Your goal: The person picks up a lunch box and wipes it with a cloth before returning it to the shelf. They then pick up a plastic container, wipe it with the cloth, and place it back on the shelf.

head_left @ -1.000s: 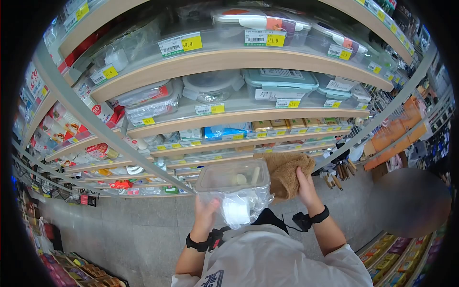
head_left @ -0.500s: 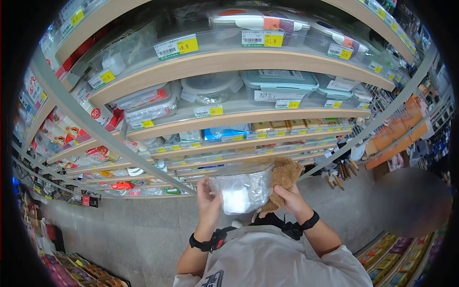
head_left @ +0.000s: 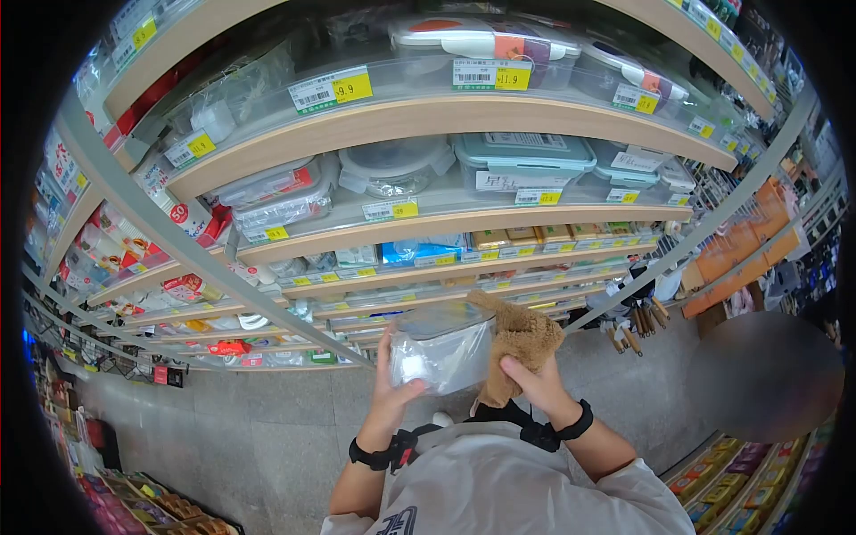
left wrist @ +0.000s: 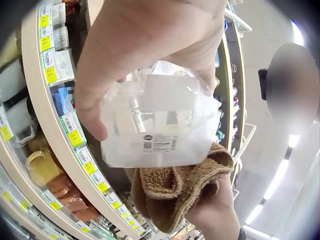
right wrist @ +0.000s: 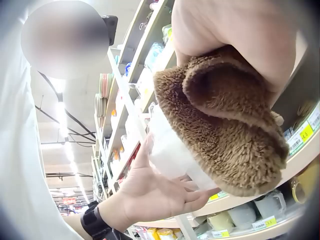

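My left hand (head_left: 392, 389) grips the left side of a clear plastic container (head_left: 448, 349) wrapped in crinkled film, thumb on the near face. A printed label (left wrist: 159, 143) and pale contents show on it in the left wrist view. In my right hand (head_left: 540, 383) is a brown fluffy cloth (head_left: 528, 341), folded and bunched, with the thumb over its near edge. The cloth (left wrist: 167, 192) overlaps the container's edge in the left wrist view. In the right wrist view, the cloth (right wrist: 227, 132) hides much of the container (right wrist: 172, 150).
Shelves (head_left: 446, 116) with price tags rise in front, stocked with lidded food boxes (head_left: 522, 160) and packaged goods. Grey posts (head_left: 214, 267) stand at both sides of the bay. Wooden-handled tools (head_left: 635, 330) hang at the right. Grey tiled floor (head_left: 267, 428) lies below.
The container has tipped so its film-covered side faces me more, after its top had shown. My right hand has moved down and left with the cloth, closer to the container.
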Motion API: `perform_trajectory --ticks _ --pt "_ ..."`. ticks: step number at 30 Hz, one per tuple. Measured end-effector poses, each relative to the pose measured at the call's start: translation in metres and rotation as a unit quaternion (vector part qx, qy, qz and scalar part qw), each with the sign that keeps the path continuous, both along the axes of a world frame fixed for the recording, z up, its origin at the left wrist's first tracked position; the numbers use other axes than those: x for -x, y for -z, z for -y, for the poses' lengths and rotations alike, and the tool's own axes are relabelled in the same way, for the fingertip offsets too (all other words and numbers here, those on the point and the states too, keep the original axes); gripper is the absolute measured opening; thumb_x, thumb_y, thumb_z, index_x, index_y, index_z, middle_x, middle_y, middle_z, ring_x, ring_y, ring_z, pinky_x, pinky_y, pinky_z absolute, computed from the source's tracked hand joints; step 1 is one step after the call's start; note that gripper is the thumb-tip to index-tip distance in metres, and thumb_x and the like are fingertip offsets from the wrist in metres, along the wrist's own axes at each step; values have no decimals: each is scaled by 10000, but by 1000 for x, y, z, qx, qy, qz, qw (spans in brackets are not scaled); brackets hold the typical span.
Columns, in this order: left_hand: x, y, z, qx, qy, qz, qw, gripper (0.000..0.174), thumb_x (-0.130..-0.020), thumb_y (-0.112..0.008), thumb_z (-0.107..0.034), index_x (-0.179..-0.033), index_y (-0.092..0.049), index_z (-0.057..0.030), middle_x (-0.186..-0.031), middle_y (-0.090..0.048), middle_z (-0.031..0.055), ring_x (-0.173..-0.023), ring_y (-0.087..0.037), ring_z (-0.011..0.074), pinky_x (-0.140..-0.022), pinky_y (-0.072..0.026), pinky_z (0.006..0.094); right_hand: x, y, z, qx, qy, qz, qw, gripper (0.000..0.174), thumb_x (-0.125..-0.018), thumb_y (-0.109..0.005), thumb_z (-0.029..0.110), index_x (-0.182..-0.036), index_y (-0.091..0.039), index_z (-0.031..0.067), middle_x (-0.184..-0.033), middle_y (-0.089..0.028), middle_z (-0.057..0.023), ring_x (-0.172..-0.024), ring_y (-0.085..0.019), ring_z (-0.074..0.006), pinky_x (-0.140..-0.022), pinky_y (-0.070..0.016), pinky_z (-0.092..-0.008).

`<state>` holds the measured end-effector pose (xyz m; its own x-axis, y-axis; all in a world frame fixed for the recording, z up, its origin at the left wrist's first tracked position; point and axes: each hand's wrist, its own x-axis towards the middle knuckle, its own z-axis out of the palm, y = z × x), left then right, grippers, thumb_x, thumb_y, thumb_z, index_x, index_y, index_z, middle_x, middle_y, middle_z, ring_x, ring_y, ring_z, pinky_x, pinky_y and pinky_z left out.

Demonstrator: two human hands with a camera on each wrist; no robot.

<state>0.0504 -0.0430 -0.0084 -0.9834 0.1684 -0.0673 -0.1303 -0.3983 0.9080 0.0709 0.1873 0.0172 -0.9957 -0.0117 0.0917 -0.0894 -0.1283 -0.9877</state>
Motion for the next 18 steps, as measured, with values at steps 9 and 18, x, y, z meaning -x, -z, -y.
perform_trajectory --ticks 9,18 --pt "-15 47 21 -243 102 75 962 779 -754 -740 -408 -1371 -401 -76 -1351 -490 106 -1256 -463 294 -1059 -370 441 9 16 9 110 -67 115 985 428 -922 -609 209 -1281 -455 31 -1174 -562 -56 -1073 -540 -140 -908 -451 -306" --pt "-1 7 5 -61 -107 -80 989 451 -904 -547 -147 -1327 -452 -23 -1217 -565 92 -1136 -533 207 -980 -412 330 12 7 7 275 -39 216 936 357 -917 -611 198 -1225 -483 71 -1102 -578 -35 -1018 -580 -144 -854 -497 -312"
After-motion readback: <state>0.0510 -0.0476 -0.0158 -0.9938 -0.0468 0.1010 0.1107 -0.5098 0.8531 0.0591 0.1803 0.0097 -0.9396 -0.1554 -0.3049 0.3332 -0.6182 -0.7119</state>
